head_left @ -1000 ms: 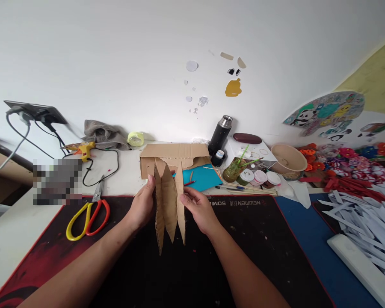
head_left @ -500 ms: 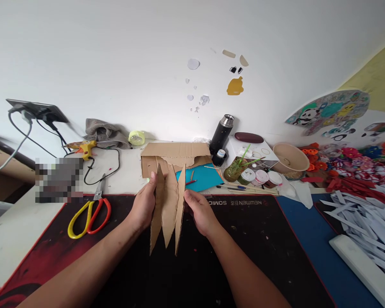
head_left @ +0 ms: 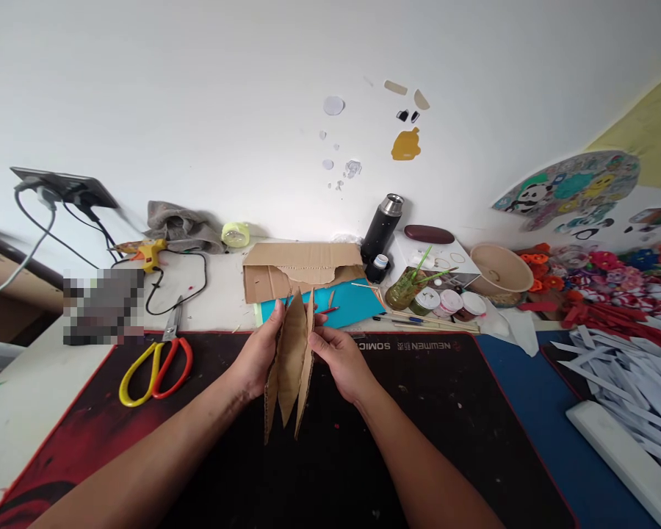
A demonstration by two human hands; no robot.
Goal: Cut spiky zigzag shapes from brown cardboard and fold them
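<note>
Above the black desk mat [head_left: 430,411] I hold a brown cardboard piece [head_left: 290,360] with several long panels that taper to points at top and bottom. My left hand [head_left: 260,353] is closed on its left panel, thumb on the edge. On the other side my right hand [head_left: 338,356] pinches the right panel between thumb and fingers. Both side panels stand at an angle to the middle one. Whether the panels are joined I cannot tell. Scissors [head_left: 162,367] with one yellow and one red handle lie to the left.
Behind are a torn cardboard sheet [head_left: 302,257], blue paper [head_left: 358,301], a black flask [head_left: 383,228] and several paint jars [head_left: 427,300]. A yellow glue gun [head_left: 151,253] with its cord lies at back left. White paper strips [head_left: 622,397] are piled at right.
The two side panels have come closer together and the cardboard looks narrower. Its top points sit slightly lower. My right hand has shifted a little to the left.
</note>
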